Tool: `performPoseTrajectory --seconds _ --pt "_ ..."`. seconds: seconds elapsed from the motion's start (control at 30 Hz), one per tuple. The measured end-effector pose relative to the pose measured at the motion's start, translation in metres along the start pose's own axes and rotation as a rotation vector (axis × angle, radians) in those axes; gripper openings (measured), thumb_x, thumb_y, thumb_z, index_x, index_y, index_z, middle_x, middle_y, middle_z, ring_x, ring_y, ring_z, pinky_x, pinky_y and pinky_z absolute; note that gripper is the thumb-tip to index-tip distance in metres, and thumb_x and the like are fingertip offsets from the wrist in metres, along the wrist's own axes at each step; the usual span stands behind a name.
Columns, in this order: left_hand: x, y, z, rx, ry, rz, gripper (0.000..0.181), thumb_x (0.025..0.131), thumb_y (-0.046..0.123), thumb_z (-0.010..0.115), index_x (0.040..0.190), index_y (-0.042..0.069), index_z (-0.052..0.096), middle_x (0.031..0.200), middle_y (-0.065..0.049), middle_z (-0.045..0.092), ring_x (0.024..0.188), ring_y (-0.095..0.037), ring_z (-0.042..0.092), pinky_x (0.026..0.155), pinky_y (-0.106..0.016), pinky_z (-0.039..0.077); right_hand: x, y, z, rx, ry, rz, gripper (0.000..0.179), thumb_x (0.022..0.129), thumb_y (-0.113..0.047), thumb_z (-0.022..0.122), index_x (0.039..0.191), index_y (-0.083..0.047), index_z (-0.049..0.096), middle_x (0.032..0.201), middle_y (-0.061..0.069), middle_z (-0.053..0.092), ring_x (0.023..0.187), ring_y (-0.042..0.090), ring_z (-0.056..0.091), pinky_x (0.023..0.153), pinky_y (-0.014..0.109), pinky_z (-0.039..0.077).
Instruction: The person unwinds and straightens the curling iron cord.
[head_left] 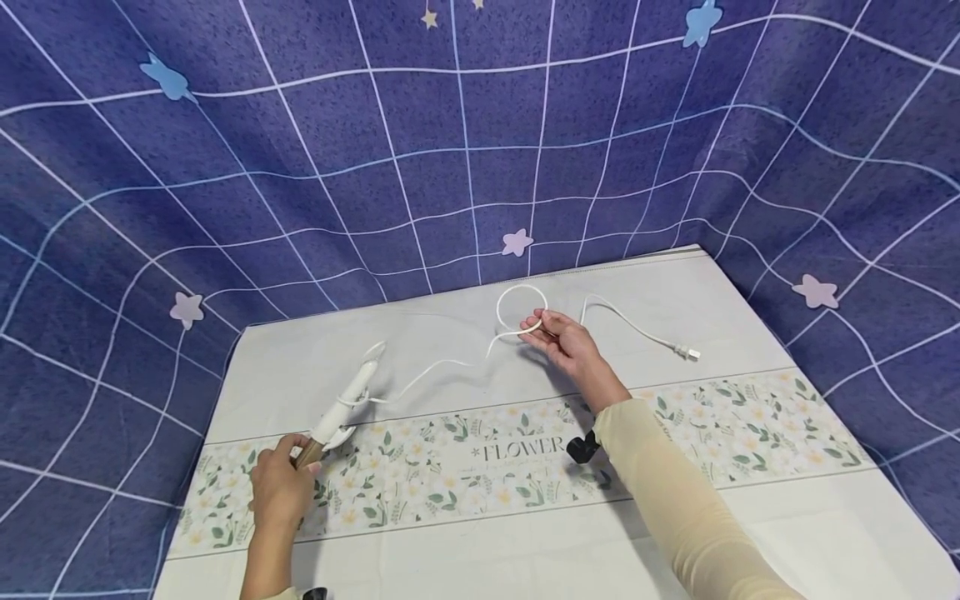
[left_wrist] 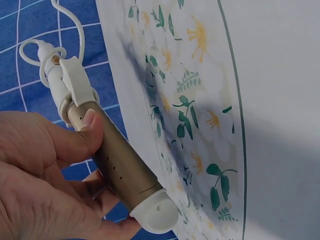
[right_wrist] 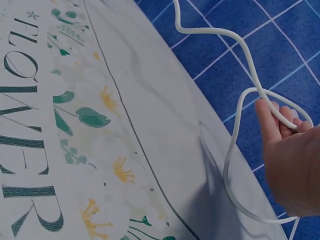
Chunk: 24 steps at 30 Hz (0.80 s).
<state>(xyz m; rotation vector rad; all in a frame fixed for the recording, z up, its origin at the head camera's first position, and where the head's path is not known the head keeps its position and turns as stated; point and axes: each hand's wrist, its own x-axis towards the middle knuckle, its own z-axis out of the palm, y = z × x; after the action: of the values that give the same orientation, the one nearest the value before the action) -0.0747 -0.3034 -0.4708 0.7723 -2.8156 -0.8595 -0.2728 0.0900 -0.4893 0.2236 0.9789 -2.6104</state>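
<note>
A white curling iron (head_left: 348, 406) with a bronze barrel (left_wrist: 120, 160) is in my left hand (head_left: 281, 487). The thumb and fingers of that hand hold the barrel near its white end cap (left_wrist: 157, 212), and the handle points away from me. White cord (right_wrist: 220, 31) is wound around the handle end and runs right across the table. My right hand (head_left: 567, 343) pinches the cord between thumb and fingers, above the far part of the table. One loop of cord stands up from those fingers. Beyond the right hand, the cord's tail ends in a two-prong plug (head_left: 686, 353).
A white table cover (head_left: 420, 562) with a floral band and the word FLOWER lies underneath. A blue gridded curtain (head_left: 405, 183) with stars encloses the back and sides. A small black object (head_left: 582, 448) is at the right wrist.
</note>
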Motion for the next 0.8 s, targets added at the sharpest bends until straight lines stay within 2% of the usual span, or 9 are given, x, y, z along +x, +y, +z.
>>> performPoseTrajectory --seconds 0.27,0.33,0.43,0.63,0.8 --pt "-0.002 0.002 -0.002 -0.015 -0.006 0.000 0.039 0.089 0.004 0.064 0.126 0.006 0.052 0.104 -0.024 0.046 0.103 -0.044 0.038 0.081 -0.072 0.026 0.001 0.008 0.002 -0.045 -0.012 0.008 0.018 0.103 -0.006 0.039 0.112 0.003 0.052 0.093 0.017 0.065 0.096 0.028 0.065 0.104 0.050 0.035" --pt "-0.002 0.003 -0.002 -0.023 -0.007 0.000 0.040 0.089 0.003 0.064 0.127 0.006 0.052 0.104 -0.024 0.045 0.104 -0.044 0.038 0.082 -0.073 0.025 0.001 0.011 0.002 -0.054 -0.012 0.017 0.020 0.103 -0.005 0.038 0.117 0.005 0.049 0.093 0.017 0.065 0.098 0.030 0.065 0.104 0.051 0.035" --pt "-0.003 0.005 -0.003 -0.019 -0.004 -0.002 0.041 0.088 0.004 0.064 0.128 0.006 0.052 0.105 -0.023 0.046 0.103 -0.043 0.038 0.080 -0.068 0.028 0.002 0.016 0.002 -0.066 -0.012 0.034 0.028 0.103 -0.005 0.039 0.126 0.009 0.043 0.096 0.017 0.063 0.099 0.030 0.064 0.104 0.050 0.036" --pt "-0.002 0.007 -0.005 -0.010 0.004 0.011 0.042 0.088 0.005 0.065 0.128 0.005 0.052 0.104 -0.023 0.046 0.100 -0.041 0.039 0.072 -0.058 0.032 0.005 0.025 0.000 -0.110 -0.063 0.044 0.025 0.102 -0.003 0.040 0.123 0.010 0.043 0.099 0.017 0.062 0.096 0.027 0.064 0.105 0.049 0.035" --pt "-0.002 0.010 -0.006 -0.016 0.004 0.021 0.041 0.088 0.005 0.065 0.127 0.006 0.052 0.104 -0.023 0.046 0.100 -0.041 0.039 0.072 -0.057 0.033 0.006 0.031 0.001 -0.123 -0.066 0.055 0.028 0.101 -0.001 0.040 0.126 0.012 0.041 0.099 0.016 0.064 0.095 0.026 0.065 0.106 0.049 0.033"
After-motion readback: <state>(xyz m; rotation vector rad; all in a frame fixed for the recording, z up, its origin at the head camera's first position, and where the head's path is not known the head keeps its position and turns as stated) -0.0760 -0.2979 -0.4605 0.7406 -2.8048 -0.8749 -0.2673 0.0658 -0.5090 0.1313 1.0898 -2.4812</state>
